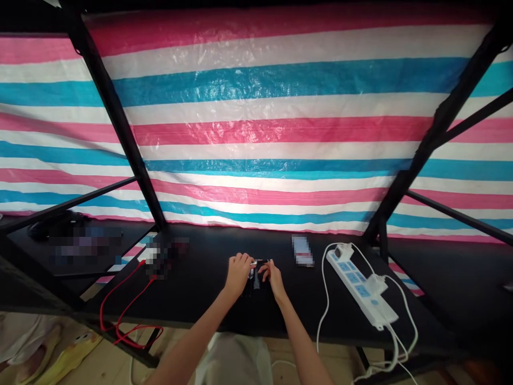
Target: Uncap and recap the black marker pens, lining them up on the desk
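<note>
Left hand (239,271) and right hand (274,277) both pinching slim pen-like item (263,261), black tabletop (194,278) below, white power strip (363,291) off right.

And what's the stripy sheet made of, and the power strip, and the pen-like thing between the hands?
The stripy sheet looks like thin plastic: shiny and wrinkled, with light glaring off it. The power strip seems smooth, hard white plastic, with crisp edges. The pen-like thing may be plastic and metal: dark with a silvery part, but too small to tell.
</note>
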A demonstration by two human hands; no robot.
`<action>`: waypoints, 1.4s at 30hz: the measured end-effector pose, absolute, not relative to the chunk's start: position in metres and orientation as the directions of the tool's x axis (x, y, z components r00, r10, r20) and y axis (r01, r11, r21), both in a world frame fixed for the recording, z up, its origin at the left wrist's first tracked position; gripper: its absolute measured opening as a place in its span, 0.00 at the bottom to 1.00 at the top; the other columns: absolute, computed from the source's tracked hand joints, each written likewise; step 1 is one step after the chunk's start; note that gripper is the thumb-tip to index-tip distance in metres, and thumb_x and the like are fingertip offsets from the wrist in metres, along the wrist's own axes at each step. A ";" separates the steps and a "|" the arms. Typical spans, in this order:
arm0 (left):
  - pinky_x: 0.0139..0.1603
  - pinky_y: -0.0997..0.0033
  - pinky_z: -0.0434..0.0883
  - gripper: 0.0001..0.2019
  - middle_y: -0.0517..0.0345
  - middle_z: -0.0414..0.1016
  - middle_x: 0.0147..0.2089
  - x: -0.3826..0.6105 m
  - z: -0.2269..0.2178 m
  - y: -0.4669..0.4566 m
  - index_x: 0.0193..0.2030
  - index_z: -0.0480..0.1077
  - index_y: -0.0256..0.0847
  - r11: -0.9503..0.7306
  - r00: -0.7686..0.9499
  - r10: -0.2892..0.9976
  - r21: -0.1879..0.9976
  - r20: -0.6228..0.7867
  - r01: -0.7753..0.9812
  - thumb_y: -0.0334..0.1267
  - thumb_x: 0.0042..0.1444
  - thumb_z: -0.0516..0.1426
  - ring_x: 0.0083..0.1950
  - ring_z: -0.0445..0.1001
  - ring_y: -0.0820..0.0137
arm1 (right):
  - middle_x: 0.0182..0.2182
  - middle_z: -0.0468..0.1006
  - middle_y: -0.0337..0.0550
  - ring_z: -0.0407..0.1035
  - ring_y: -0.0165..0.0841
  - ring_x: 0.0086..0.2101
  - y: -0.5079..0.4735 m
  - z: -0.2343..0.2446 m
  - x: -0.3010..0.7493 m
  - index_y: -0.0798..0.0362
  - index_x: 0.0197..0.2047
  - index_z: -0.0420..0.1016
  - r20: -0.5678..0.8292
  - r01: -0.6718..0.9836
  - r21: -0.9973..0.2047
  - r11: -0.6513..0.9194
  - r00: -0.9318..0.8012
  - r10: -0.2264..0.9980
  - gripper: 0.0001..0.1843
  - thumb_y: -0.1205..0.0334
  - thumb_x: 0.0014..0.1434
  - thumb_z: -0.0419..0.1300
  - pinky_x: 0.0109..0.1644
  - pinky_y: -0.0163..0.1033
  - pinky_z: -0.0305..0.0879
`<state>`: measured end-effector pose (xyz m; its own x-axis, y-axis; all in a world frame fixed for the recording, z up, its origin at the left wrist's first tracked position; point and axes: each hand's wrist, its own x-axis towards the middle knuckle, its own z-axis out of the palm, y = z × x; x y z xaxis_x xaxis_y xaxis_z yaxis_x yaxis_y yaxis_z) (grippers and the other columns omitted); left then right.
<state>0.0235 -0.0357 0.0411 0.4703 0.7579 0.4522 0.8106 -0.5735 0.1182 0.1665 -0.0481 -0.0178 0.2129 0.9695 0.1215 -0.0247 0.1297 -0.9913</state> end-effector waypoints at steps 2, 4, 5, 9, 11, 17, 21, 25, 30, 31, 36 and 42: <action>0.42 0.62 0.54 0.10 0.53 0.68 0.39 0.024 0.040 -0.038 0.41 0.67 0.45 -0.574 0.478 0.757 0.103 0.445 0.812 0.39 0.59 0.46 0.41 0.61 0.64 | 0.24 0.73 0.42 0.59 0.27 0.16 -0.049 -0.018 0.166 0.54 0.39 0.74 0.145 -0.022 -0.988 0.154 0.222 0.964 0.33 0.38 0.55 0.40 0.21 0.34 0.55; 0.43 0.61 0.54 0.12 0.53 0.68 0.39 0.022 0.039 -0.041 0.42 0.67 0.46 -0.565 0.470 0.760 0.098 0.449 0.819 0.38 0.60 0.44 0.42 0.61 0.63 | 0.25 0.73 0.42 0.59 0.27 0.16 -0.050 -0.018 0.165 0.54 0.40 0.73 0.151 -0.021 -0.987 0.159 0.216 0.965 0.30 0.40 0.55 0.42 0.22 0.34 0.55; 0.44 0.60 0.53 0.12 0.53 0.68 0.40 0.022 0.038 -0.043 0.44 0.66 0.47 -0.561 0.464 0.759 0.098 0.457 0.822 0.38 0.60 0.44 0.42 0.61 0.63 | 0.25 0.73 0.42 0.58 0.26 0.16 -0.051 -0.017 0.165 0.54 0.40 0.73 0.147 -0.025 -0.987 0.156 0.212 0.966 0.29 0.40 0.55 0.43 0.22 0.34 0.55; 0.46 0.58 0.53 0.14 0.52 0.68 0.41 0.022 0.037 -0.048 0.50 0.64 0.49 -0.551 0.445 0.749 0.089 0.491 0.830 0.37 0.60 0.44 0.43 0.61 0.62 | 0.25 0.70 0.40 0.57 0.26 0.17 -0.051 -0.017 0.168 0.54 0.41 0.73 0.153 -0.059 -0.983 0.173 0.249 0.956 0.25 0.44 0.54 0.49 0.21 0.33 0.53; 0.45 0.58 0.53 0.14 0.53 0.69 0.40 0.024 0.038 -0.050 0.49 0.65 0.49 -0.553 0.449 0.744 0.077 0.495 0.830 0.36 0.59 0.45 0.42 0.61 0.63 | 0.25 0.70 0.40 0.57 0.25 0.18 -0.051 -0.019 0.171 0.54 0.40 0.74 0.162 -0.071 -0.979 0.189 0.281 0.946 0.22 0.46 0.54 0.51 0.21 0.32 0.52; 0.44 0.60 0.54 0.09 0.56 0.68 0.37 0.027 0.040 -0.051 0.42 0.68 0.48 -0.550 0.460 0.725 0.028 0.513 0.835 0.37 0.58 0.49 0.40 0.61 0.66 | 0.40 0.69 0.44 0.59 0.24 0.24 -0.050 -0.025 0.175 0.54 0.37 0.77 0.132 -0.158 -0.964 0.215 0.418 0.899 0.19 0.49 0.46 0.60 0.23 0.31 0.55; 0.45 0.61 0.53 0.07 0.57 0.68 0.36 0.021 0.037 -0.048 0.40 0.69 0.46 -0.538 0.441 0.729 0.040 0.523 0.842 0.37 0.56 0.51 0.40 0.61 0.67 | 0.42 0.69 0.45 0.61 0.23 0.25 -0.050 -0.030 0.180 0.55 0.35 0.74 0.049 -0.324 -0.909 0.261 0.540 0.841 0.18 0.51 0.43 0.63 0.26 0.31 0.59; 0.44 0.63 0.53 0.07 0.59 0.69 0.37 0.000 0.033 -0.038 0.36 0.69 0.46 -0.477 0.340 0.797 0.174 0.498 0.862 0.38 0.57 0.50 0.41 0.62 0.68 | 0.31 0.71 0.38 0.61 0.22 0.22 -0.047 -0.036 0.184 0.53 0.29 0.65 -0.033 -0.438 -0.819 0.371 0.680 0.732 0.17 0.48 0.45 0.61 0.26 0.30 0.60; 0.36 0.70 0.55 0.10 0.61 0.69 0.30 -0.035 0.027 -0.012 0.32 0.67 0.42 -0.250 0.104 0.931 0.402 0.350 0.881 0.43 0.56 0.49 0.35 0.66 0.71 | 0.22 0.71 0.34 0.56 0.21 0.13 -0.045 -0.035 0.175 0.51 0.30 0.57 0.018 -0.330 -0.900 0.284 0.623 0.782 0.20 0.42 0.50 0.53 0.14 0.27 0.45; 0.34 0.71 0.55 0.11 0.61 0.69 0.28 -0.039 0.024 -0.008 0.31 0.67 0.41 -0.205 0.076 0.950 0.422 0.304 0.883 0.44 0.56 0.49 0.33 0.67 0.72 | 0.21 0.71 0.33 0.55 0.21 0.12 -0.046 -0.034 0.173 0.51 0.30 0.57 0.034 -0.281 -0.926 0.252 0.602 0.798 0.20 0.42 0.51 0.52 0.14 0.28 0.44; 0.28 0.75 0.54 0.15 0.61 0.68 0.25 -0.042 0.009 0.004 0.29 0.65 0.40 -0.145 0.102 0.989 0.531 0.111 0.835 0.49 0.55 0.48 0.28 0.67 0.73 | 0.14 0.64 0.30 0.56 0.25 0.14 -0.054 -0.021 0.166 0.52 0.31 0.61 0.122 0.003 -0.988 0.151 0.610 0.783 0.19 0.43 0.51 0.52 0.19 0.30 0.50; 0.30 0.76 0.58 0.15 0.60 0.66 0.27 -0.030 -0.006 0.002 0.26 0.64 0.39 -0.195 0.122 0.979 0.579 0.163 0.792 0.49 0.52 0.51 0.30 0.65 0.73 | 0.15 0.65 0.32 0.63 0.30 0.19 -0.056 -0.018 0.165 0.55 0.42 0.65 0.207 0.298 -0.953 0.057 0.503 0.839 0.19 0.49 0.55 0.49 0.27 0.34 0.57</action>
<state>-0.0300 0.0018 -0.0061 0.1219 0.9791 0.1626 0.7920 -0.1947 0.5787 0.1649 -0.0559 -0.0180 0.5033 0.8389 0.2074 0.2977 0.0570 -0.9529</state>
